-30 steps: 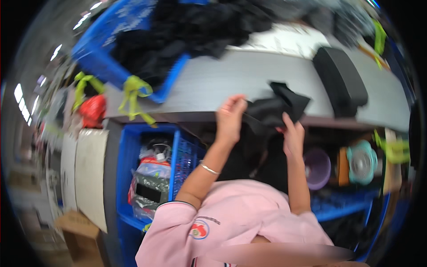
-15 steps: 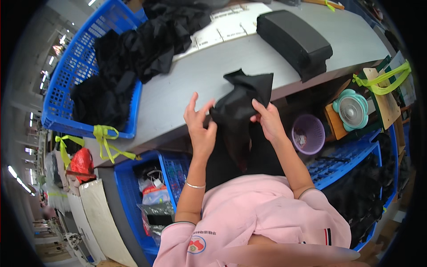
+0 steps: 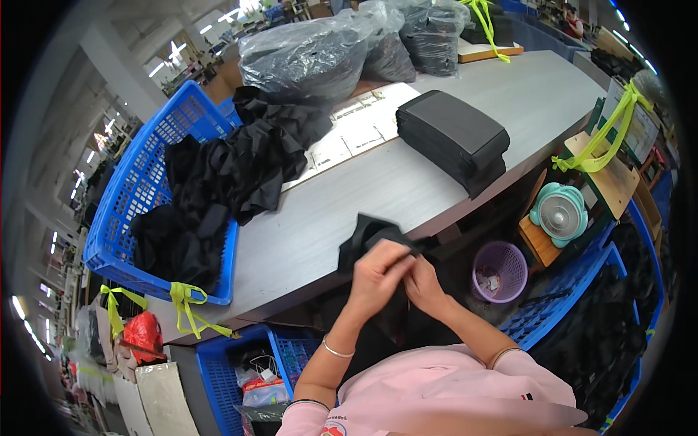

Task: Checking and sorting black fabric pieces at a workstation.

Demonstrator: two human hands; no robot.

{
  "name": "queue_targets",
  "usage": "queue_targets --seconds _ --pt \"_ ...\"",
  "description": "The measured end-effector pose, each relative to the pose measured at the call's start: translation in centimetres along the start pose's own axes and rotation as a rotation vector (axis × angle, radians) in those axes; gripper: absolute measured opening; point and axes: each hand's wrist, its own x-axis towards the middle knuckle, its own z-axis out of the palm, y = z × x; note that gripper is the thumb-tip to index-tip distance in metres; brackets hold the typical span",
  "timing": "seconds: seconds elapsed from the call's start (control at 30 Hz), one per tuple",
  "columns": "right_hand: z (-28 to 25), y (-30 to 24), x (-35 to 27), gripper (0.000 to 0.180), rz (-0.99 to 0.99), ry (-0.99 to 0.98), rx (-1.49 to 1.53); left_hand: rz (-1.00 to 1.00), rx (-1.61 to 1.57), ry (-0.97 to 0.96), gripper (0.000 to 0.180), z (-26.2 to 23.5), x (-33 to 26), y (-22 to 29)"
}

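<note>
Pinched between both hands, a small piece of black fabric (image 3: 378, 236) is held at the near edge of the long grey worktable (image 3: 407, 182). The left hand (image 3: 378, 272) is closed over the cloth from above and the right hand (image 3: 425, 287) is pressed against it from beside, fingers together on the material, so both grips are clamped on the piece.

A fold or turning of the piece appears to be in hand. By this judgement, the next move calls for the edges to be squared and the piece laid flat on the table.

At the table's far side from the hands, a neat stack of folded black pieces (image 3: 451, 138) is seen. On the table's left end a blue plastic lattice basket (image 3: 145, 189) is set, heaped with loose black fabric (image 3: 233, 167). Behind it, bulging clear plastic bags of dark goods (image 3: 313, 58) are lined along the table's far edge, with white rectangular paper sheets (image 3: 349, 131) laid flat beside them. Below the table's right end stand a round purple wastebasket (image 3: 500, 270) and a small teal fan (image 3: 558, 214).
</note>
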Motion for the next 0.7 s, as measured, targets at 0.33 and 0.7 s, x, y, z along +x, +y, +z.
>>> queue_targets --seconds 0.33,0.7 --pt "-0.3 4.9 3.5 0.005 0.161 -0.136 0.089 0.131 0.079 -0.332 0.012 4.6 -4.5 1.6" --pt "0.7 1.9 7.9 0.026 0.753 0.461 1.202 -0.313 -0.412 -0.101 0.010 4.2 -5.6 0.8"
